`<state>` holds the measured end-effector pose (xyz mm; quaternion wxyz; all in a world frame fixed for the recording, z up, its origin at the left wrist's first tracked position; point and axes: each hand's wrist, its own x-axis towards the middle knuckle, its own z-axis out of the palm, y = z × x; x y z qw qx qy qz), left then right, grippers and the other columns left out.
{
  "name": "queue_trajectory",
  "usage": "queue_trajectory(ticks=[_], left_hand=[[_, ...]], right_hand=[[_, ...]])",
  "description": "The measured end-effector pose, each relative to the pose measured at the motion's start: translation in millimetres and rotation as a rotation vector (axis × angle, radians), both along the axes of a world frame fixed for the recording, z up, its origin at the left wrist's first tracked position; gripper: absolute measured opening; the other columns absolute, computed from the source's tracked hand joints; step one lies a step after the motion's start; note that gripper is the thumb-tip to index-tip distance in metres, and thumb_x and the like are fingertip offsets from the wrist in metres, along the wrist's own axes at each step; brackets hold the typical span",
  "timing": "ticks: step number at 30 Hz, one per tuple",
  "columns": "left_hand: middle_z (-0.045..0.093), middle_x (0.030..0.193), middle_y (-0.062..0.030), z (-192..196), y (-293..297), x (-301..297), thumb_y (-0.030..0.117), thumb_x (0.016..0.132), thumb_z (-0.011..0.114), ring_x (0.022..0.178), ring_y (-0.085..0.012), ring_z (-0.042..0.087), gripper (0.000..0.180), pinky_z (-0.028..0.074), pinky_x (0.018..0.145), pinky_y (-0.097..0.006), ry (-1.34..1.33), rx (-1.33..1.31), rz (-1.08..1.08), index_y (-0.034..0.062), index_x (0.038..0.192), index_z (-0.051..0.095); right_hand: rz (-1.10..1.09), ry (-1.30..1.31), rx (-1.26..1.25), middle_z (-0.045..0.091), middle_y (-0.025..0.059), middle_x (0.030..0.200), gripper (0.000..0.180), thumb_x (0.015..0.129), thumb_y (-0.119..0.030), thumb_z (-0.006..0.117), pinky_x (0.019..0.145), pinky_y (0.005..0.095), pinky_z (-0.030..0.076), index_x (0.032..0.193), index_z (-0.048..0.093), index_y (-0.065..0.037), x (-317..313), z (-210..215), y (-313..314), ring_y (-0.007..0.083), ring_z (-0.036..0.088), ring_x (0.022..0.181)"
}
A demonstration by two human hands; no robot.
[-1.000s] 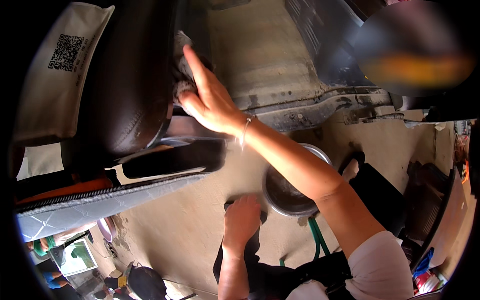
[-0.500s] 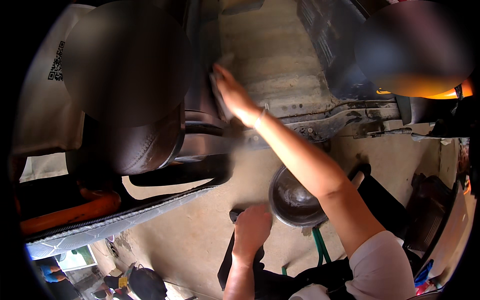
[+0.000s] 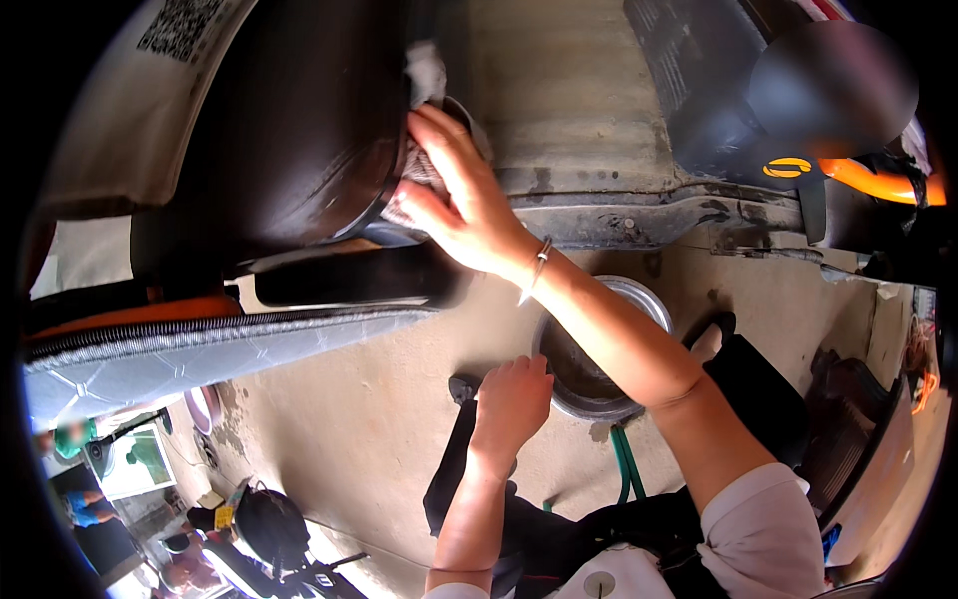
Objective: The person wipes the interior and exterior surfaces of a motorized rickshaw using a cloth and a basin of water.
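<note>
My right hand (image 3: 454,200) reaches up across the view and pinches a greyish crumpled cloth (image 3: 426,72), its thumb and fingers pressing it against the rounded edge of a dark leather-like seat (image 3: 299,130). Part of the cloth sticks out past the fingertips; the rest is covered by the hand. A bracelet (image 3: 540,262) circles that wrist. Lower down, my left hand (image 3: 511,409) is closed in a fist near my left knee, its curled fingers partly turned away, with nothing seen in it. Under my right forearm, a round metal basin (image 3: 597,407) stands on the floor.
Beside the seat lies a vehicle's ribbed floorboard (image 3: 559,110) with a dirty sill (image 3: 619,225). A dark panel (image 3: 689,110) rises at the right. A quilted grey cushion edge (image 3: 200,354) juts in from the left. Green stool-like legs (image 3: 627,464) show below the basin.
My right hand has shifted left and slightly down along the seat's edge, and the cloth in it now shows clearly. The view has tilted; my left hand stays closed near the knee.
</note>
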<state>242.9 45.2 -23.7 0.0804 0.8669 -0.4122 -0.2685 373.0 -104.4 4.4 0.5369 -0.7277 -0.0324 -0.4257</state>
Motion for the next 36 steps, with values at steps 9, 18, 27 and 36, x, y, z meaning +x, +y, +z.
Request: queue_trajectory(ticks=[9, 18, 27, 36], left_hand=[[0.061, 0.082, -0.0104, 1.1, 5.7, 2.9, 0.018, 0.086, 0.057, 0.081, -0.0276, 0.062, 0.017, 0.049, 0.07, -0.039, -0.031, 0.011, -0.033, 0.0049, 0.097, 0.057], [0.063, 0.085, -0.0104, 6.2, 29.1, 6.5, 0.018, 0.086, 0.057, 0.083, -0.0281, 0.062, 0.016, 0.05, 0.073, -0.04, -0.035, -0.01, 0.06, 0.0059, 0.097, 0.058], [0.063, 0.086, -0.0107, 9.4, 30.3, 2.9, 0.017, 0.088, 0.053, 0.084, -0.0279, 0.062, 0.015, 0.05, 0.075, -0.039, -0.061, -0.002, 0.045, 0.0048, 0.094, 0.059], [0.063, 0.093, -0.0106, 8.0, 20.0, 6.0, 0.019, 0.089, 0.052, 0.092, -0.0283, 0.061, 0.019, 0.049, 0.079, -0.041, -0.02, 0.029, 0.078, 0.0057, 0.101, 0.058]], right_hand=[[0.169, 0.55, 0.078, 0.063, 0.0121, 0.102, 0.033, 0.085, -0.005, 0.06, 0.084, 0.0297, 0.047, 0.117, 0.053, -0.006, -58.7, -132.0, -24.2, 0.0209, 0.062, 0.092], [0.006, 0.13, -0.246, 0.053, 0.0101, 0.112, 0.032, 0.085, -0.005, 0.056, 0.088, 0.0359, 0.044, 0.117, 0.059, -0.008, -26.2, 1.9, -9.0, 0.0259, 0.053, 0.101], [0.036, 0.553, 0.183, 0.058, 0.0121, 0.097, 0.031, 0.086, -0.01, 0.052, 0.08, 0.0299, 0.045, 0.115, 0.061, -0.004, -35.0, -85.5, -0.5, 0.0212, 0.059, 0.089], [-0.047, 0.893, -0.437, 0.065, 0.0141, 0.101, 0.03, 0.081, -0.017, 0.055, 0.082, 0.0392, 0.05, 0.107, 0.068, -0.014, -38.1, -77.0, -25.4, 0.0319, 0.063, 0.092]])
